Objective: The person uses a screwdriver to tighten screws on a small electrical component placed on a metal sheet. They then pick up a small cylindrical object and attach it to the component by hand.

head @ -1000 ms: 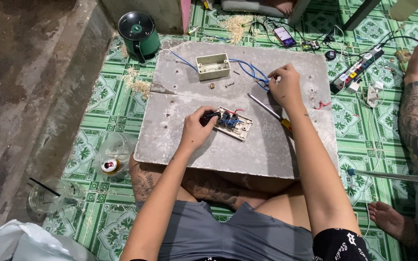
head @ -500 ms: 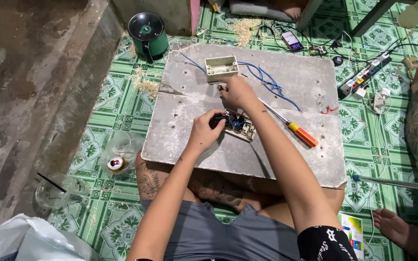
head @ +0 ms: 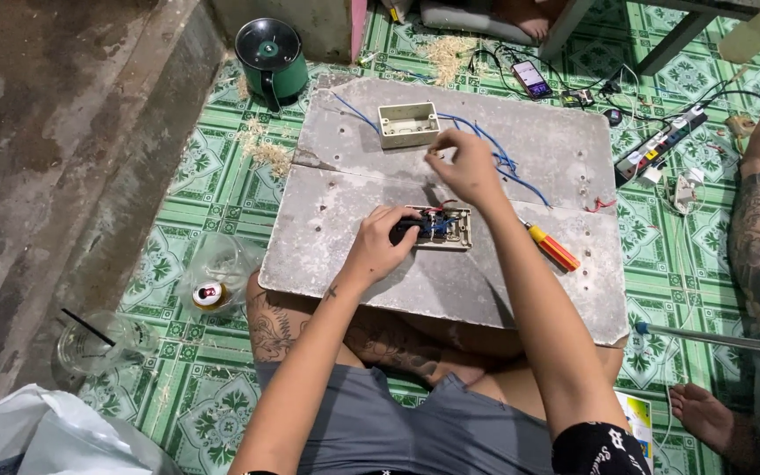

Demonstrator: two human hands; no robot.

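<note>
Left hand (head: 378, 249) closed on the switch plate (head: 440, 228) at mid-tabletop (head: 345, 246). Right hand (head: 463, 170), fingertips pinched together above the plate; what it pinches cannot be told. Beyond: box (head: 407, 123) with blue wires (head: 494, 149); screwdriver (head: 552, 247) to the right.

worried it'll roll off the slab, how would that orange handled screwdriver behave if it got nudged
The screwdriver has a rounded handle and lies loose on the flat grey slab, so it would probably roll if nudged sideways. It looks rigid and fairly light. The right hand is raised above it, not touching.
</note>
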